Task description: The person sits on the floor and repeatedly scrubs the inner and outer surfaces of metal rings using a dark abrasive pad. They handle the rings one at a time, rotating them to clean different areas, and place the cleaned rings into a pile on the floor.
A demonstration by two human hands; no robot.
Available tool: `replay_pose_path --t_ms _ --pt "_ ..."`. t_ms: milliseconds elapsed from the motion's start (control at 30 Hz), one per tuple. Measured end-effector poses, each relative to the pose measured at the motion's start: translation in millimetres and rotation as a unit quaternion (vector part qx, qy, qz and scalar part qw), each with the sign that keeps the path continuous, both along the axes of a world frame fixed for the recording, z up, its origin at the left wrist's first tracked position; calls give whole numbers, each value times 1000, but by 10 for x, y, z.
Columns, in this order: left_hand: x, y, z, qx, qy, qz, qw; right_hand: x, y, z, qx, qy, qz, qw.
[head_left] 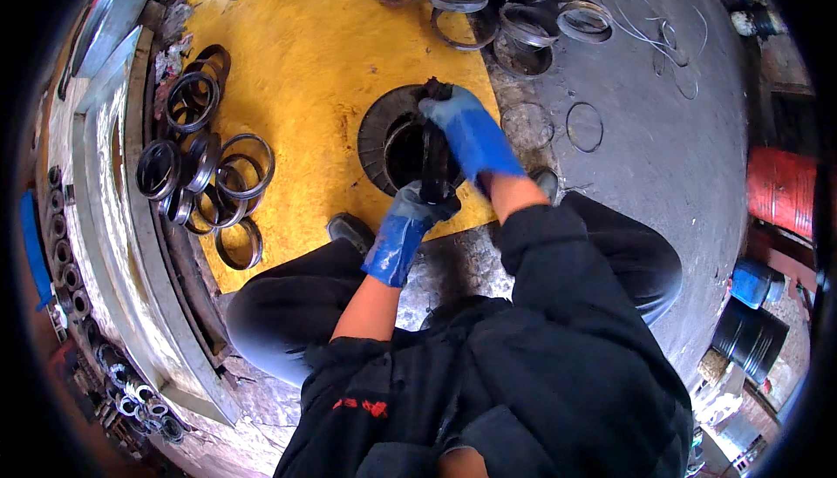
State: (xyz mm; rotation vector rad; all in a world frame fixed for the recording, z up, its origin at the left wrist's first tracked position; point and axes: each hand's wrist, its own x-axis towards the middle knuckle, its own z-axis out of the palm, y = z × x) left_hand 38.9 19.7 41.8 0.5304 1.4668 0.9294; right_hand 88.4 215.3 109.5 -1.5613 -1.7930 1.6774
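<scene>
In front of me, a dark round piece with a wide ribbed rim (373, 140) and a hollow centre sits on the yellow floor sheet. Over its opening a black ring (434, 157) is held nearly edge-on between my two hands. My right hand (458, 121), in a blue and grey glove, is closed on the ring's far end. The near end is gripped by my left hand (413, 215), gloved the same way. Parts of the ring are hidden behind the glove fingers, and the inside of the round piece is dark.
Loose black rings (205, 169) lie on the yellow sheet (296, 33) at left. More metal rings (523, 25) are heaped at the far side. Thin wire (667, 38) lies on the grey floor. A metal frame (118, 208) edges the left; a red drum (779, 190) stands right.
</scene>
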Motion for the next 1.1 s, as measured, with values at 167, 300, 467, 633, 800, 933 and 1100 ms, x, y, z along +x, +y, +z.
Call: replay_pose_path --t_ms 167,300,467,633,800,933,1100 --pt "-31 -11 -38 30 -112 86 990 53 86 329 -52 23 81 995" --pt "-116 21 -2 75 -72 107 989 29 41 222 7 22 77 997" --pt "-84 215 166 100 -180 138 969 210 -769 73 267 51 -108 956" --pt "-217 -176 -1338 116 -317 167 926 349 -1315 250 494 71 31 866" --pt "-237 -202 -1083 164 -73 80 981 107 -996 367 318 -109 25 941" --pt "-142 -101 -87 85 -121 129 981 -97 -459 441 129 -146 34 980" --pt "-78 -32 237 -17 37 60 997 -61 59 44 -39 43 34 998"
